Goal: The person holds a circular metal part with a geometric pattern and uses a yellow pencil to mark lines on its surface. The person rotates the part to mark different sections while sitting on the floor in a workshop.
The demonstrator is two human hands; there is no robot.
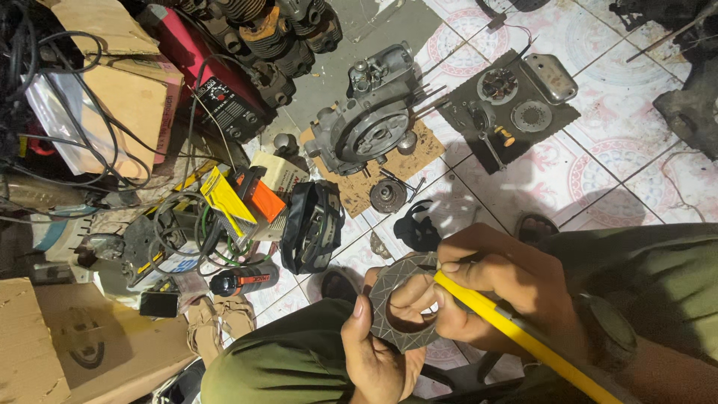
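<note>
Floor (598, 172) tiled, patterned — cluttered with engine (370, 120) | left hand (378, 359) fingers grip friction disc (396, 303) | right hand (493, 288) pinches yellow tool (516, 333)

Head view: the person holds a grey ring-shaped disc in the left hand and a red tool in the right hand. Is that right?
Not quite. In the head view the tool in the right hand is yellow, not red. The left hand does hold the grey ring-shaped disc.
</note>
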